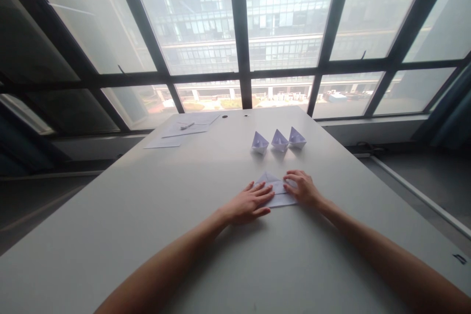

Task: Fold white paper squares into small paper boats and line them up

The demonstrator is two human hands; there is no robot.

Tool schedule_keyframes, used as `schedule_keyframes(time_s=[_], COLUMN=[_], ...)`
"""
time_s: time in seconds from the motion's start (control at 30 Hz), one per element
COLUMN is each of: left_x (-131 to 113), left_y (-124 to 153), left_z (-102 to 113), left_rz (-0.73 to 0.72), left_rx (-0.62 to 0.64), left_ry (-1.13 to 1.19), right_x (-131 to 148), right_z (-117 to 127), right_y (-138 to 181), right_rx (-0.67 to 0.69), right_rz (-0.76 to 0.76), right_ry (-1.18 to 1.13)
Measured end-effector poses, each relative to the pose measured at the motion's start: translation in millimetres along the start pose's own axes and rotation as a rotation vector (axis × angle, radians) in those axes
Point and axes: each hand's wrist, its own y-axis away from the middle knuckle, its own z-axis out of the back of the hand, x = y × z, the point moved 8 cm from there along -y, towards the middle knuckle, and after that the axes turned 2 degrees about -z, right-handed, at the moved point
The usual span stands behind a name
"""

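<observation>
A partly folded sheet of white paper [278, 187] lies on the table between my hands. Its top comes to a triangular peak, and a straight band runs along the bottom edge. My left hand [250, 202] rests flat over the paper's left side, fingers spread. At the right side, my right hand [302, 187] touches the paper with curved fingers; the thumb and fingertips are apart, and the right corner is partly hidden under them. Just beyond stand three folded paper boats in a row: the left boat [260, 143], the middle boat [279, 141] and the right boat [297, 138].
The white table [147, 206] stretches toward a large framed window [243, 34]. Sheets of paper [171, 132] lie at the far left of the table, with a small pale object [187, 126] on top. Two small dark round spots are near the far edge.
</observation>
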Motion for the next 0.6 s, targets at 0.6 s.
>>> schedule_keyframes(time_s=[0.6], left_x=[2], left_y=[-2], left_z=[3], left_rz=[0.047], left_rx=[-0.047], left_ry=[0.025], right_x=[21], right_z=[5], right_y=[6], right_rx=[0.017], right_rz=[0.038], right_ry=[0.05])
